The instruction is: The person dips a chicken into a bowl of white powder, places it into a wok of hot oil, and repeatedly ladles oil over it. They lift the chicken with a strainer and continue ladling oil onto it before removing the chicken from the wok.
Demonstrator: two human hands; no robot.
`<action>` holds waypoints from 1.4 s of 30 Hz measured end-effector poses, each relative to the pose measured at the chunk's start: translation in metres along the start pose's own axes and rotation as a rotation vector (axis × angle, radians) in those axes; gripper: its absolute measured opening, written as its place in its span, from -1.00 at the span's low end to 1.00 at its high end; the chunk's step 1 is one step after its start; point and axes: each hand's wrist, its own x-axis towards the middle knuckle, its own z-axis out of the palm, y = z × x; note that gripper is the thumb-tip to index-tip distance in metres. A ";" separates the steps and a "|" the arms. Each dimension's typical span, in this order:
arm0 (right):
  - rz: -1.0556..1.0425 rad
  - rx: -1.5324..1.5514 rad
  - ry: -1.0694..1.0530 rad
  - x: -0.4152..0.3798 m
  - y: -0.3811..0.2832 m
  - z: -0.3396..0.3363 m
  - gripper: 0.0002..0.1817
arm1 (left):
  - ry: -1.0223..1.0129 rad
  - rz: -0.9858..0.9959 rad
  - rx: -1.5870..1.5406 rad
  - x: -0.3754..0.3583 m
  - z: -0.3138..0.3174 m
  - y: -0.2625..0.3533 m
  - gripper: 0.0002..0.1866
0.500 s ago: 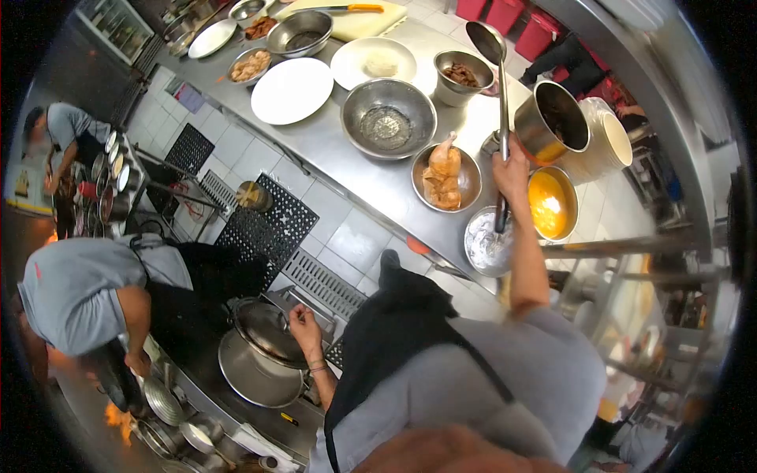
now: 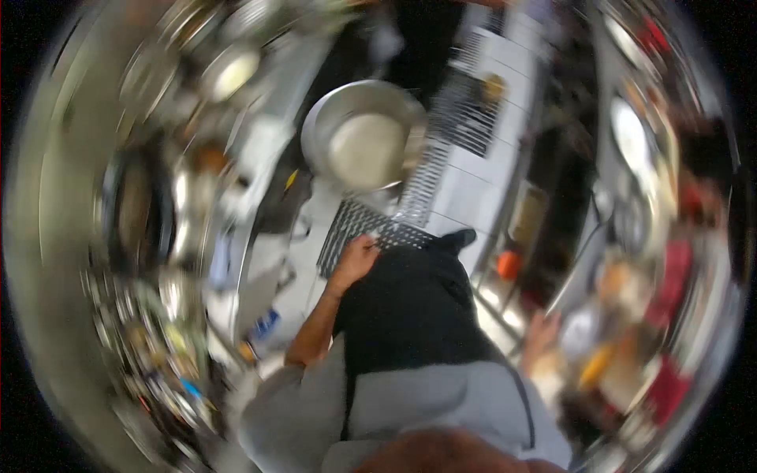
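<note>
Seeing the open pot ahead of, apart from my curled left hand, the nearer one; can't tell if it holds anything; right hand farther off, grip too blurred.

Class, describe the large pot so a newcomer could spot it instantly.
Start at the black apron and go up past the left hand. Beyond the perforated mat sits the large pot; unlike that flat mat, it is round, deep and silvery.

Stockpot: no lettering could be read.
Blue item, left of and nearer than the stockpot: any print was blurred.
</note>
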 end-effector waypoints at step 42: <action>0.766 1.851 0.799 0.014 0.045 0.028 -0.41 | -0.431 0.268 0.072 0.072 0.025 0.154 -0.65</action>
